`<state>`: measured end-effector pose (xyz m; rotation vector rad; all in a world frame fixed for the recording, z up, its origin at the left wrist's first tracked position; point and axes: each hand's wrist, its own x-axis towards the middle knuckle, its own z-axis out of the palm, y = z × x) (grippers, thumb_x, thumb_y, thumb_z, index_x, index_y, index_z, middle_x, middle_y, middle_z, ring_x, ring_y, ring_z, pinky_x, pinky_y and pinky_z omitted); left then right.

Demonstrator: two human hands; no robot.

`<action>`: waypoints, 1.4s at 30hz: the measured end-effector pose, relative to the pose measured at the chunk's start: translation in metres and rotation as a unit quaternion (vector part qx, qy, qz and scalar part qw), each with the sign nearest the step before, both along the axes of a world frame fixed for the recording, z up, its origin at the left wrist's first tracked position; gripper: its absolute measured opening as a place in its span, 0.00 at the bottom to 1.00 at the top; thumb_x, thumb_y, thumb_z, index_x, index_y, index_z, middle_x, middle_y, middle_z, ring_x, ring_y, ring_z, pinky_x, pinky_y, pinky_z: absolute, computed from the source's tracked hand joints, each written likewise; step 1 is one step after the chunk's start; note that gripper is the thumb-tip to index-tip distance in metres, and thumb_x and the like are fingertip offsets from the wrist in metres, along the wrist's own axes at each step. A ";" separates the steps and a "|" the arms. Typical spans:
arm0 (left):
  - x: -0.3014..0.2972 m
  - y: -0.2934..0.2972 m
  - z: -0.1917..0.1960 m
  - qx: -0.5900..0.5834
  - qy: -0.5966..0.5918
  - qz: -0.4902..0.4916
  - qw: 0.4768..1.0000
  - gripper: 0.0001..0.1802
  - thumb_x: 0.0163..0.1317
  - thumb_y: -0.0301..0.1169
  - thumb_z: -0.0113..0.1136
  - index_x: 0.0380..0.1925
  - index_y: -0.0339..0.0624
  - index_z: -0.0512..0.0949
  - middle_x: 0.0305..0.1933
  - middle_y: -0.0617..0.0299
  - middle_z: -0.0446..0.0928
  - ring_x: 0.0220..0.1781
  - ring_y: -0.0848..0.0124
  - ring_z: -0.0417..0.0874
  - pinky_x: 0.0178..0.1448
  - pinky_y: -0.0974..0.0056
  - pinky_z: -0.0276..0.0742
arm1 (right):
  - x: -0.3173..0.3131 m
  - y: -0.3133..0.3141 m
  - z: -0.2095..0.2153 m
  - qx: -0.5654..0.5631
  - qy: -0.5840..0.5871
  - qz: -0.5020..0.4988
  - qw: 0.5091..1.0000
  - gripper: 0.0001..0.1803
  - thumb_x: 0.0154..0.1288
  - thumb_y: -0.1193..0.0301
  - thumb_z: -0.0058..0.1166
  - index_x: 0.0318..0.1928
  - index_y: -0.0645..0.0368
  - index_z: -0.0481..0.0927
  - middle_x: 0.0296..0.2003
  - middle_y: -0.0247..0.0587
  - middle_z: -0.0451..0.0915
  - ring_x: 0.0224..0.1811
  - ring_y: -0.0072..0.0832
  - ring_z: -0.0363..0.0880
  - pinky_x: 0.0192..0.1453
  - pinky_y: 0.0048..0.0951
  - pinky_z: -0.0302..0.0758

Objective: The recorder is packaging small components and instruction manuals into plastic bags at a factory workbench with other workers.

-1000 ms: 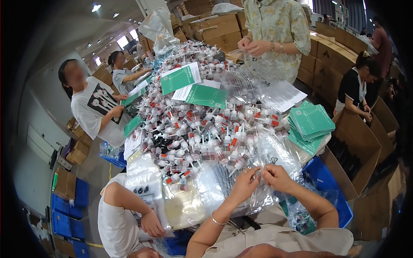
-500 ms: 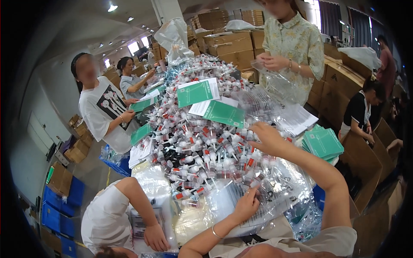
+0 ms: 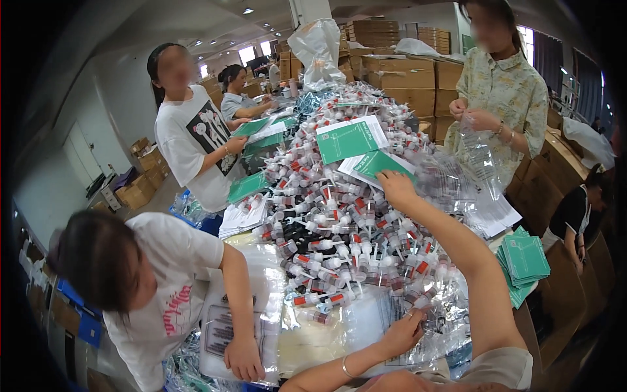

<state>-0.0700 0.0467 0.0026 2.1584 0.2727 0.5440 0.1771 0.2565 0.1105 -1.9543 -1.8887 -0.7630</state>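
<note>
My right hand (image 3: 398, 191) reaches over the pile and rests its fingertips on a green booklet (image 3: 379, 163), fingers stretched out. A second green booklet (image 3: 343, 140) lies just beyond it. Under both spreads a heap of small clear bottles (image 3: 333, 245) with white nozzle tips and red bands. My left hand (image 3: 403, 333), a bracelet on its wrist, is low over clear printed plastic bags (image 3: 379, 349). Its fingers are bent together beside a few bottles; what they grip is hidden.
A stack of green booklets (image 3: 524, 261) sits at the right, near white sheets (image 3: 493, 212). Co-workers stand at the far left and far right; another leans in at the near left, a hand (image 3: 245, 358) on plastic bags. Cardboard boxes (image 3: 401, 81) rise behind.
The view has turned left, shifting the scene rightward. My right hand has gone from beside the green booklet onto it. The near-left co-worker's head and upper body now show.
</note>
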 end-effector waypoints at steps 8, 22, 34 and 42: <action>0.004 -0.003 -0.005 -0.021 -0.023 -0.023 0.999 0.33 0.54 0.21 0.50 0.63 0.45 0.57 0.45 0.50 0.69 0.38 0.50 0.78 0.38 0.52 0.76 | -0.004 0.004 -0.008 -0.016 0.086 -0.016 0.996 0.24 0.56 0.73 0.53 0.54 0.61 0.69 0.51 0.48 0.70 0.52 0.44 0.72 0.50 0.45 0.73; 0.007 0.005 -0.017 -0.074 -0.073 -0.060 0.993 0.29 0.55 0.22 0.48 0.60 0.44 0.66 0.45 0.52 0.73 0.37 0.59 0.76 0.41 0.65 0.72 | -0.025 -0.053 0.061 -0.094 0.048 -0.003 0.994 0.12 0.52 0.78 0.49 0.40 0.62 0.72 0.29 0.49 0.79 0.33 0.45 0.80 0.37 0.44 0.75; 0.003 0.016 -0.020 -0.468 -0.091 -0.097 0.874 0.23 0.68 0.44 0.46 0.59 0.44 0.65 0.45 0.64 0.76 0.40 0.77 0.77 0.35 0.74 0.71 | -0.113 -0.288 0.016 -0.171 -0.043 0.141 0.974 0.22 0.52 0.68 0.52 0.48 0.65 0.72 0.39 0.44 0.77 0.42 0.36 0.78 0.43 0.35 0.73; 0.013 0.009 -0.001 -0.615 -0.146 0.084 0.770 0.13 0.65 0.37 0.54 0.46 0.44 0.72 0.40 0.66 0.76 0.38 0.76 0.77 0.34 0.70 0.73 | -0.109 -0.333 -0.022 -0.175 0.089 0.139 0.971 0.23 0.55 0.64 0.56 0.51 0.61 0.73 0.53 0.52 0.71 0.56 0.43 0.71 0.57 0.41 0.68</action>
